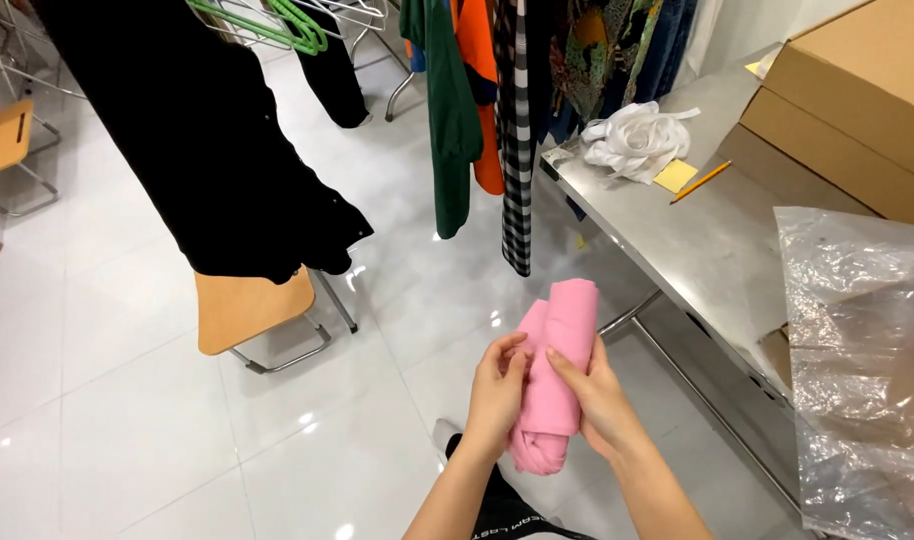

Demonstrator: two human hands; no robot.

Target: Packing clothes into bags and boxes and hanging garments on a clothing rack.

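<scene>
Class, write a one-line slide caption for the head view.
Both hands, left hand and right hand, grip a rolled pink cloth beside a steel table.

cardboard boxes (857, 110) cut off right, plastic bag (857, 370) contents blurred

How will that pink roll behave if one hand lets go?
The pink roll is soft cloth, so it would probably sag and unroll. Its lower end already bunches loosely below the left hand and right hand. It looks light and not fragile.

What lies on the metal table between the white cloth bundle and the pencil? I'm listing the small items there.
A yellow sticky note lies between the white cloth bundle and the pencil, seen in the head view.
</scene>
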